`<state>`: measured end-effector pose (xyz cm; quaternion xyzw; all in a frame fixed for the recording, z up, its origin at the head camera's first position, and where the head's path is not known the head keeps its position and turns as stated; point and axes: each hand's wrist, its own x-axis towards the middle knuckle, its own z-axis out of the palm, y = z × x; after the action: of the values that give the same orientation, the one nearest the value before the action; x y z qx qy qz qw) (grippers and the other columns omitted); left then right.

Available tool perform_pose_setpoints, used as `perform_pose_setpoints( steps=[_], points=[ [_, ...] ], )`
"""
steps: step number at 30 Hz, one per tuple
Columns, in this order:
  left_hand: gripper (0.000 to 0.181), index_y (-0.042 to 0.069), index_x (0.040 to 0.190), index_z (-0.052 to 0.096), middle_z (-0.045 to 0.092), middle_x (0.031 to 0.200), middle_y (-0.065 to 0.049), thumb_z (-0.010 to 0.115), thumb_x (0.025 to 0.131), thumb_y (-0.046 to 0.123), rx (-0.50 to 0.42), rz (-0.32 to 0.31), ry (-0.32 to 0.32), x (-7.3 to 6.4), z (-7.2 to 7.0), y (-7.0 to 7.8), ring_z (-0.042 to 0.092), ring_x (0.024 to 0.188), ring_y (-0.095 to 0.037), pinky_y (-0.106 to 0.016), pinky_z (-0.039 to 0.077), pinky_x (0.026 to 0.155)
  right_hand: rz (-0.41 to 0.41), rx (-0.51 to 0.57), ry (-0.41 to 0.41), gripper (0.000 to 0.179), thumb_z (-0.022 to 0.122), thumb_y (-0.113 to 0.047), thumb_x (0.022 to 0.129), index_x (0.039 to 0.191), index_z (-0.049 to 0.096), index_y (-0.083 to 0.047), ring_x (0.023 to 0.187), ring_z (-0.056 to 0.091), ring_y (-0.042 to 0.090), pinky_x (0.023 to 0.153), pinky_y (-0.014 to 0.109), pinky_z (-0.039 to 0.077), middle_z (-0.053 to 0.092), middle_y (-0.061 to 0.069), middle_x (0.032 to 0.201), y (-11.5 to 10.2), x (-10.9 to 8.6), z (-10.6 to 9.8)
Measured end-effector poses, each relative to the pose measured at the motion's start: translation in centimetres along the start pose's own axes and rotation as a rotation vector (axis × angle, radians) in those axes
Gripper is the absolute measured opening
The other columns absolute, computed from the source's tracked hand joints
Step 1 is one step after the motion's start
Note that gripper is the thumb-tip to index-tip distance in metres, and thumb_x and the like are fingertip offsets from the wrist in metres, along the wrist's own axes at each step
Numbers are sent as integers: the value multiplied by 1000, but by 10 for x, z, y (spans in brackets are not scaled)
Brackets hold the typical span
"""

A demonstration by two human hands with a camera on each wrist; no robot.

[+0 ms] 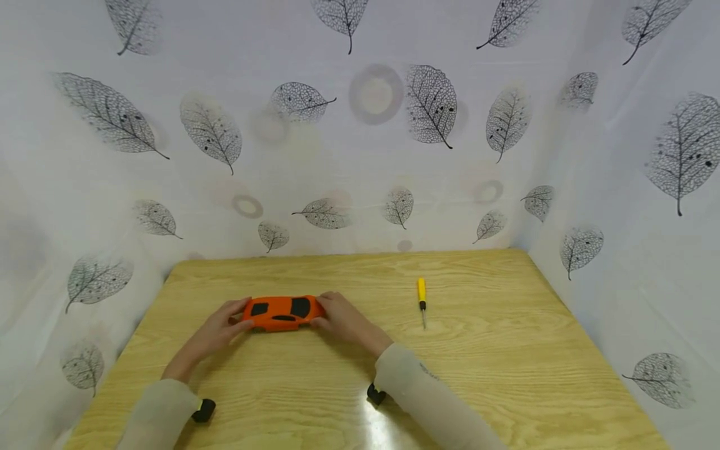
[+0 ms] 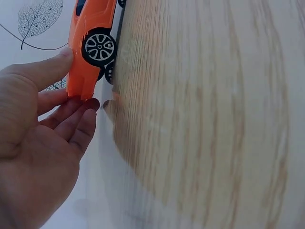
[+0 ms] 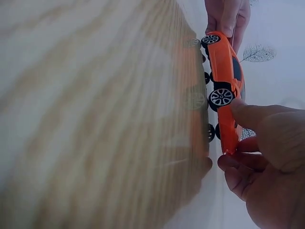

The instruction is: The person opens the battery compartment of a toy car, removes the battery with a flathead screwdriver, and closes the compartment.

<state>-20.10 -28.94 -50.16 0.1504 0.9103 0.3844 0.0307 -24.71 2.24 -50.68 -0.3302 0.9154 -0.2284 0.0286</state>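
Observation:
An orange toy car (image 1: pixel 281 314) with dark windows lies lengthwise between the two hands on the left half of the table. My left hand (image 1: pixel 216 331) grips one end, its thumb on the near side and fingers curled round the end. At the other end, my right hand (image 1: pixel 343 322) holds the car the same way. In the left wrist view a black spoked wheel (image 2: pixel 99 46) shows beside the left thumb. The right wrist view has the car (image 3: pixel 222 67) upright, its wheels at the table surface, with the right thumb just above a wheel.
A yellow screwdriver (image 1: pixel 422 300) with a black collar lies on the wooden table (image 1: pixel 478 375), right of the car, its tip toward the near edge. White cloth (image 1: pixel 349 156) printed with dark leaves hangs behind the table and along both sides.

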Motion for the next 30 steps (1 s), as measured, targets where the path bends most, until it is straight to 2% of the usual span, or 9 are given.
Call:
perform_pose_setpoints(
  steps=[5, 10, 15, 20, 25, 30],
  points=[
    [63, -16, 149, 39, 51, 134, -33, 68, 101, 15, -11, 17, 1, 3, 5, 2, 58, 116, -44, -48, 55, 95, -9, 7, -3, 47, 70, -26, 101, 137, 62, 3, 121, 58, 25, 105, 31, 48, 63, 16, 132, 5, -4, -3],
    [64, -18, 150, 36, 50, 131, -33, 67, 101, 12, -62, 36, -14, 8, 11, 4, 57, 118, -49, -52, 53, 98, -25, 8, 3, 41, 72, -25, 100, 130, 66, 2, 117, 60, 25, 101, 32, 50, 65, 16, 128, 13, -8, -7],
    [66, -17, 151, 36, 47, 133, -34, 68, 101, 14, -75, 45, -42, 14, 17, 9, 52, 124, -53, -58, 48, 103, -32, 18, 4, 40, 75, -22, 97, 127, 67, 4, 115, 62, 27, 99, 33, 51, 67, 18, 125, 22, -14, -15],
    [66, -17, 150, 37, 45, 141, -37, 68, 101, 15, -70, 61, -54, 21, 21, 14, 51, 127, -53, -58, 47, 105, -58, 45, 6, 31, 76, -18, 96, 118, 69, 3, 107, 62, 26, 91, 34, 52, 68, 18, 119, 28, -18, -25],
    [67, -16, 151, 37, 41, 149, -39, 67, 102, 18, -78, 30, -83, 25, 24, 20, 56, 124, -50, -58, 48, 103, -55, 68, -9, 37, 76, -15, 95, 124, 68, 6, 105, 63, 25, 88, 33, 52, 69, 19, 119, 32, -20, -30],
    [68, -15, 151, 37, 44, 147, -39, 68, 102, 20, -69, 5, -97, 28, 28, 26, 61, 117, -48, -57, 51, 101, -39, 85, -13, 38, 79, -13, 92, 124, 69, 6, 96, 61, 20, 80, 29, 49, 71, 16, 114, 37, -22, -33]
  ],
)
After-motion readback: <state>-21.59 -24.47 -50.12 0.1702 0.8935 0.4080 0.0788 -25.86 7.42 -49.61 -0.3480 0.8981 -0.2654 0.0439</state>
